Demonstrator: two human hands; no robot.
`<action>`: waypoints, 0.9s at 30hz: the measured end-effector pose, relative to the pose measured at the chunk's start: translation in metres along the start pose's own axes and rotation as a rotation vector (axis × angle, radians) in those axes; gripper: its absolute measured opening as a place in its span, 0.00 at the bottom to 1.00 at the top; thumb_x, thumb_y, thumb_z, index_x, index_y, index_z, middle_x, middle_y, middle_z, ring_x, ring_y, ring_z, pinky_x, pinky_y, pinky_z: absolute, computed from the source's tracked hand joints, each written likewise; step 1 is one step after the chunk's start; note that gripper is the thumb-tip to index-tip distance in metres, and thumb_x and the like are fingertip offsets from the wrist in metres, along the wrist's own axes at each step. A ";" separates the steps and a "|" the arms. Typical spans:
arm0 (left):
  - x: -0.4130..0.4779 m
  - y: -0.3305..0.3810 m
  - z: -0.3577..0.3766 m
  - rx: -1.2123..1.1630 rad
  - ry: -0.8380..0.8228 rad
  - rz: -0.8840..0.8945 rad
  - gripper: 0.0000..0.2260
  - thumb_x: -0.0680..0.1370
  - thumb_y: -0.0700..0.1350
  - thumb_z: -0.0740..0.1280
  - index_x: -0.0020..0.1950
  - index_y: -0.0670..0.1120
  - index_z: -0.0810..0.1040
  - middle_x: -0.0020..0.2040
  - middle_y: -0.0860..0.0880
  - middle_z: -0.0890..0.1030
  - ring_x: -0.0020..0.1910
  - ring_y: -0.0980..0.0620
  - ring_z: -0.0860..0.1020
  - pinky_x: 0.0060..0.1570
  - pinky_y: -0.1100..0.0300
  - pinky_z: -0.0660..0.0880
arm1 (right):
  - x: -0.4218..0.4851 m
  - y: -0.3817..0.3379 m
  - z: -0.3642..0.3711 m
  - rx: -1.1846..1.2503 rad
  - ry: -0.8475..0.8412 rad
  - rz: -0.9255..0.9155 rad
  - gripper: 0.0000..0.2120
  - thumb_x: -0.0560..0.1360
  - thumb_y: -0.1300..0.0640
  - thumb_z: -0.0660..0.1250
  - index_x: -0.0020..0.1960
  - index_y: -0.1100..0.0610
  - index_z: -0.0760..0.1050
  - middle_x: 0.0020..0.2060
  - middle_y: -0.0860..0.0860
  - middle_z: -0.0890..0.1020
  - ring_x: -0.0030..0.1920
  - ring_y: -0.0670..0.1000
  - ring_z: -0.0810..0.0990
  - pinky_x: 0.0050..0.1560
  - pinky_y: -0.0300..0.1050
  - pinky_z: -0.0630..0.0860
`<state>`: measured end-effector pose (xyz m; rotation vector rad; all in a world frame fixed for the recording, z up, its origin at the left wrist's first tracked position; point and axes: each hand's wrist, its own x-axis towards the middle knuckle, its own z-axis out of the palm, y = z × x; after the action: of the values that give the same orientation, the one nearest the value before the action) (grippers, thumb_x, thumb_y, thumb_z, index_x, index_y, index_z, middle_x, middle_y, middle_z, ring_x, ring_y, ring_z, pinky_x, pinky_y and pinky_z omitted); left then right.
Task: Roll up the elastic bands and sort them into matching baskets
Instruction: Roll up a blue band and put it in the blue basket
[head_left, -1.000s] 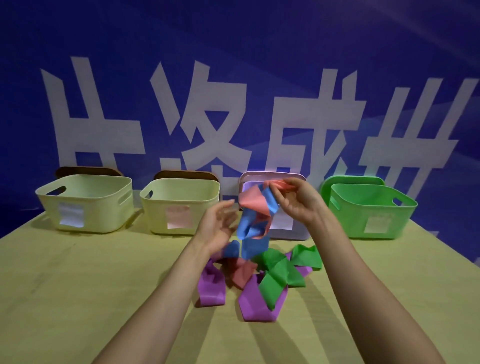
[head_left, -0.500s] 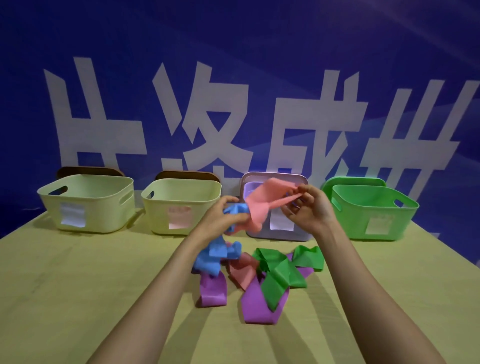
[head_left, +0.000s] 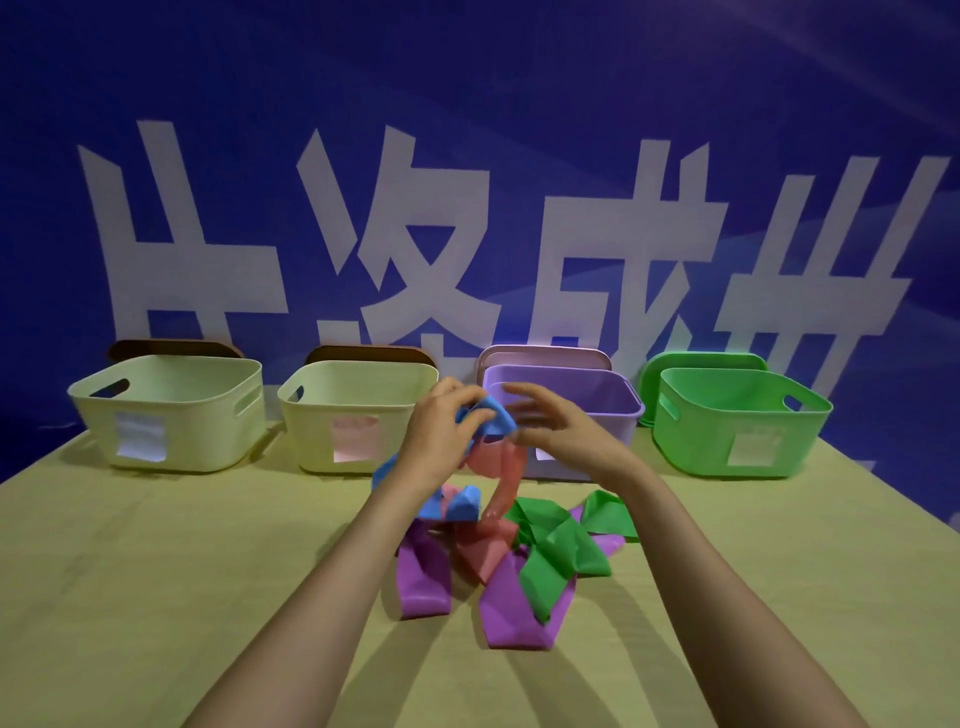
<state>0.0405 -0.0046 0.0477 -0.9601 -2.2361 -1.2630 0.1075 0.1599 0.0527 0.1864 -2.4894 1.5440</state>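
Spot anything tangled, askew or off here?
Yes: the bands are tangled in one heap. The blue band, gripped by the left hand, is wound with the pink band, which hangs partly lifted. The green band lies across the purple band. The four baskets stand upright in a row.

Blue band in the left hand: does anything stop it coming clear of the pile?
Yes. The pink band hangs right against the blue band just below the left hand grip, and the blue band's lower end rests on the pink band and the purple band on the table.
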 end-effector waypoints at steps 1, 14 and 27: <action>0.000 0.002 -0.001 -0.039 -0.015 -0.002 0.04 0.76 0.40 0.69 0.48 0.41 0.81 0.42 0.49 0.73 0.44 0.49 0.73 0.43 0.62 0.67 | 0.001 0.000 0.002 -0.042 -0.032 0.013 0.22 0.74 0.68 0.68 0.65 0.52 0.72 0.54 0.49 0.80 0.54 0.44 0.79 0.54 0.36 0.76; 0.007 -0.001 0.002 -0.692 -0.217 -0.555 0.11 0.77 0.54 0.65 0.44 0.47 0.79 0.40 0.51 0.80 0.42 0.55 0.78 0.45 0.63 0.72 | 0.009 0.005 0.003 -0.359 0.505 0.033 0.04 0.77 0.62 0.61 0.46 0.58 0.74 0.38 0.52 0.78 0.38 0.50 0.77 0.43 0.45 0.73; -0.003 -0.007 0.012 -0.644 -0.290 -0.515 0.06 0.77 0.38 0.66 0.51 0.38 0.80 0.43 0.44 0.82 0.39 0.53 0.80 0.43 0.62 0.76 | 0.006 -0.009 -0.012 0.273 0.414 -0.068 0.08 0.77 0.65 0.64 0.46 0.56 0.81 0.32 0.43 0.81 0.32 0.39 0.75 0.34 0.31 0.71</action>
<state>0.0373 0.0019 0.0350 -0.8265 -2.4305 -2.3005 0.1046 0.1664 0.0672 -0.0092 -1.9386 1.6885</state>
